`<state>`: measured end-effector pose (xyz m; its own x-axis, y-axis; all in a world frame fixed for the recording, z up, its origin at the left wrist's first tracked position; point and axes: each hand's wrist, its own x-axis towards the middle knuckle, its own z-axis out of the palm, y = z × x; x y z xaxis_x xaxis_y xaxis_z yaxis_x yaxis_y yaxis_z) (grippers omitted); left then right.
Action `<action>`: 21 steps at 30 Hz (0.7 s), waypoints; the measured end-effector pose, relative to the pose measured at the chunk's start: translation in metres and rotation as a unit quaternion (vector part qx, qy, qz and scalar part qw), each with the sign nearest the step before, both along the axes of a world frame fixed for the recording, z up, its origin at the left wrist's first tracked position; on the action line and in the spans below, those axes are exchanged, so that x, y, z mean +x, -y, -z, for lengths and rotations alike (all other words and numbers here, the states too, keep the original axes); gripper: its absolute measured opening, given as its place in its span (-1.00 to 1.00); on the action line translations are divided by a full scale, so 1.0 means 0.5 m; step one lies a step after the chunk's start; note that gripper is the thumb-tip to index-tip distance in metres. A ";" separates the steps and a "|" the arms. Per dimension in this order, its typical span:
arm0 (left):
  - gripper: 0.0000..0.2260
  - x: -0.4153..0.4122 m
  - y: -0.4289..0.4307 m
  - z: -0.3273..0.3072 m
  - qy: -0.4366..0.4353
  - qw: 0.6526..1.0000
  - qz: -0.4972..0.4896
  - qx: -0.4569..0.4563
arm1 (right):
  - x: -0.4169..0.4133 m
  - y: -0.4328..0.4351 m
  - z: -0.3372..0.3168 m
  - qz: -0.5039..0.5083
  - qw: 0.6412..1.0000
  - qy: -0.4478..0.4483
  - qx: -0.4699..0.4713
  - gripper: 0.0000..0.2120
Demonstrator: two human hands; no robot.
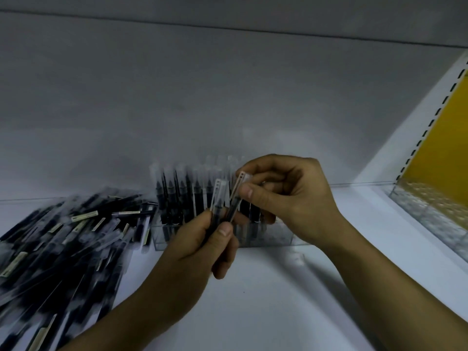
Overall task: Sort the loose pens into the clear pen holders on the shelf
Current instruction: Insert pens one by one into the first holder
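At a white shelf (278,300), we see a person's left hand (200,247) and right hand (291,196) meet just in front of a clear pen holder (162,239), both busy with 2 pens (231,211). The left hand is curled around the dark barrels of both, thumb pressed across them, so that their pale capped ends stick up and tilt slightly to the right. The first pen (218,196) stands free above the left fingers. The second pen (239,183) sits just to its right, and the right hand pinches its capped top between thumb and forefinger, with the remaining fingers folded into the palm. Behind the hands, the holder rests on the shelf near the back wall (202,97). It carries a row of standing pens (174,196), upright and packed close, dark barrels below and pale caps above. Motion blur smears them, so we cannot count them. To the left, touching the holder's left side, a pile of loose pens (63,236) sprawls across the shelf toward the near left corner, lying flat and crossed over 1 another, their pale clips catching the light. On the far right, well apart from the hands, a yellow panel (443,160) rises behind a white perforated upright (430,117), with a clear divider (430,216) running along its foot.
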<state>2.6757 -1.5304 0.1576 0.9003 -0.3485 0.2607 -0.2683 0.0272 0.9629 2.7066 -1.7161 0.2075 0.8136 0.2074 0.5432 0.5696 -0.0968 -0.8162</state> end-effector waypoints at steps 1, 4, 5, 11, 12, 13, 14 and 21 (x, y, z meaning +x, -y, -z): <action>-0.78 -0.001 0.000 -0.001 -0.005 1.000 0.007 -0.004 | 0.000 0.003 -0.004 0.000 1.000 -0.005 0.015 -0.85; -0.76 0.000 0.001 0.002 -0.019 1.000 0.017 -0.009 | 0.006 0.015 -0.013 0.013 0.997 -0.011 0.073 -0.86; -0.77 0.001 0.001 0.003 -0.019 1.000 0.015 -0.006 | 0.010 0.021 -0.016 0.022 0.995 -0.012 0.097 -0.89; -0.79 0.004 -0.001 0.007 -0.039 0.998 0.032 -0.026 | 0.031 0.051 -0.026 0.106 0.971 -0.012 0.213 -0.92; -0.79 0.008 -0.001 0.009 -0.052 0.997 0.036 -0.034 | 0.033 0.054 -0.028 0.136 0.968 0.002 0.212 -0.91; -0.79 0.012 -0.001 0.011 -0.065 0.996 0.039 -0.039 | 0.034 0.057 -0.029 0.166 0.965 0.023 0.203 -0.90; -0.78 0.017 -0.001 0.014 -0.076 0.996 0.038 -0.041 | 0.034 0.058 -0.029 0.193 0.962 0.044 0.189 -0.91; -0.72 0.036 -0.002 0.017 -0.099 0.994 0.012 -0.039 | 0.031 0.055 -0.016 0.290 0.946 0.141 0.039 -0.91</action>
<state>2.6939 -1.5293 0.1490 0.9284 -0.3560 0.1065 -0.0725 0.1074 0.9916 2.7223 -1.7435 0.2153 0.5987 -0.2798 0.7505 0.6353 -0.4048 -0.6577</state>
